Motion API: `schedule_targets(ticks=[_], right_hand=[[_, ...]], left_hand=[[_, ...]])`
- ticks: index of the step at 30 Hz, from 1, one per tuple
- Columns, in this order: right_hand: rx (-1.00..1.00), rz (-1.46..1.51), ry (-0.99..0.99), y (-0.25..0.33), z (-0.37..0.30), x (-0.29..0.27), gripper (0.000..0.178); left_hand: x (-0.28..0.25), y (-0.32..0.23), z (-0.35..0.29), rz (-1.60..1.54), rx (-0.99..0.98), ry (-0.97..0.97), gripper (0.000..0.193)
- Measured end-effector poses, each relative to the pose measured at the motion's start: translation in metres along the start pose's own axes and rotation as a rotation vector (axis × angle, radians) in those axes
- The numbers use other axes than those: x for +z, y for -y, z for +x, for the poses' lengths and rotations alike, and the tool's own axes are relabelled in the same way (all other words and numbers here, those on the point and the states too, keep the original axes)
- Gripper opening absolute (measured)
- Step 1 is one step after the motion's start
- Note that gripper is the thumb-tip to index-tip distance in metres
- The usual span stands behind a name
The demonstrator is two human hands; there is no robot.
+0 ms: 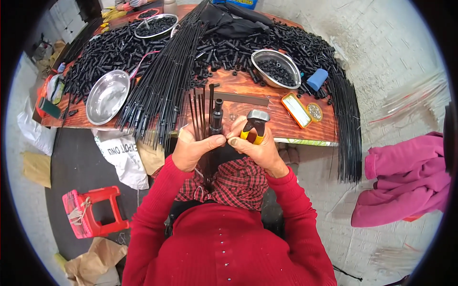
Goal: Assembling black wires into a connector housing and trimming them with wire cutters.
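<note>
- Right now we are fitting a black cap [217,114] onto one of the thin black rods [202,112], working just in front of the counter [248,90] and above our lap.
- Our left hand [193,148] is closed around a small bunch of these rods, held upright, with the thumb pressing toward the capped one.
- Our right hand [255,145] is gripping yellow-handled pliers [255,125], whose metal head points up, just beside the cap; thumb and forefinger meet the left thumb at the rod.
- We judge the step to be seating or crimping the cap, and it looks partway done; whether the cap already sits tight we cannot tell.
- The next move, as we judge it, calls for a steady rod and the pliers' head brought squarely to the cap without bending the thin rod.
- On the counter lie heaps of black tubes [109,50], a long sheaf of rods [162,81], an empty steel bowl [107,95] and a bowl of small black rings [276,69].
</note>
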State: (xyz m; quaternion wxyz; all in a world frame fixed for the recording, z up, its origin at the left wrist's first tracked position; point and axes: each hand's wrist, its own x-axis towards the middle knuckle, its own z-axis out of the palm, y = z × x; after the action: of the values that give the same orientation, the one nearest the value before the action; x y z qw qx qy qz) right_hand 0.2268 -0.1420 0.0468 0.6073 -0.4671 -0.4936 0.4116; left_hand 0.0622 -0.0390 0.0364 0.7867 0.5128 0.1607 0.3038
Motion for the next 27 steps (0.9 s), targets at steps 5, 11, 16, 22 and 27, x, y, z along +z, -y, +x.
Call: schedule_targets(ticks=[5, 11, 16, 22, 27], right_hand=[[-0.289, -0.404, 0.005, 0.012, 0.008, 0.008, 0.015], [-0.434, -0.683, 0.016, 0.02, 0.005, 0.011, 0.024], [-0.529, -0.883, -0.036, 0.016, 0.005, 0.015, 0.024], [-0.535, -0.839, -0.106, 0.016, 0.007, 0.016, 0.028], [-0.531, -0.863, -0.09, 0.015, 0.008, 0.015, 0.023]], left_hand=[[-0.004, -0.001, -0.003, -0.049, -0.035, -0.061, 0.042], [-0.009, -0.004, -0.002, -0.009, -0.02, -0.037, 0.042], [-0.013, -0.003, -0.003, -0.029, -0.045, -0.04, 0.041], [-0.012, -0.002, 0.002, 0.0, -0.047, -0.05, 0.041], [-0.013, -0.001, 0.001, 0.022, -0.06, -0.077, 0.042]])
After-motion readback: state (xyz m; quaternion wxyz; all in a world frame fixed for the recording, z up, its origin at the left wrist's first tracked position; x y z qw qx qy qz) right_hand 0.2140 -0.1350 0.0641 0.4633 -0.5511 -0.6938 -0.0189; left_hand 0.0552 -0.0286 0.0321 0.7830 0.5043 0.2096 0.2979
